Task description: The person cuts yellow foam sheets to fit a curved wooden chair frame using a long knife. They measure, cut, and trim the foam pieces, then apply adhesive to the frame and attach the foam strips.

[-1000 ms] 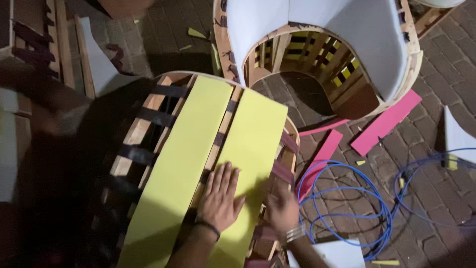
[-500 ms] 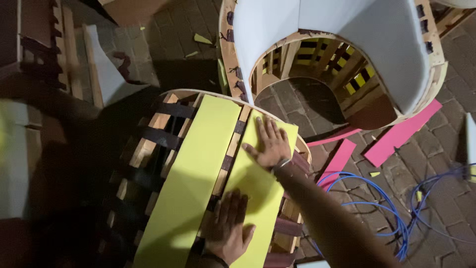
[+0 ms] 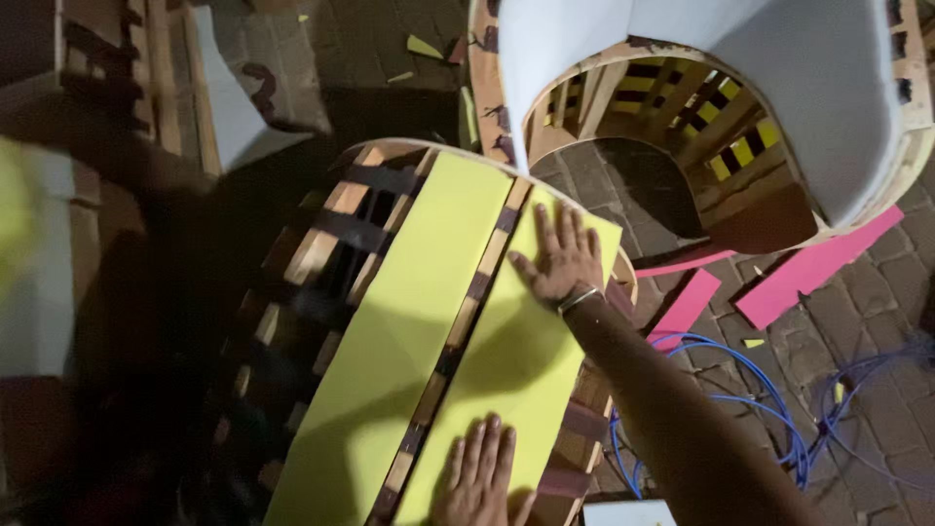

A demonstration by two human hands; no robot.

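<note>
both hands lie flat and open, gripping nothing; right hand (image 3: 557,258) and left hand (image 3: 477,479) press the yellow sheet (image 3: 516,360) onto the wooden frame (image 3: 336,219); smoothing looks in hand.

The right hand (image 3: 560,258) lies flat and far out, fingers spread, palm down, at the end of a straight forearm with a wrist band, while the left hand (image 3: 479,479) lies flat and near, fingers together.
</note>
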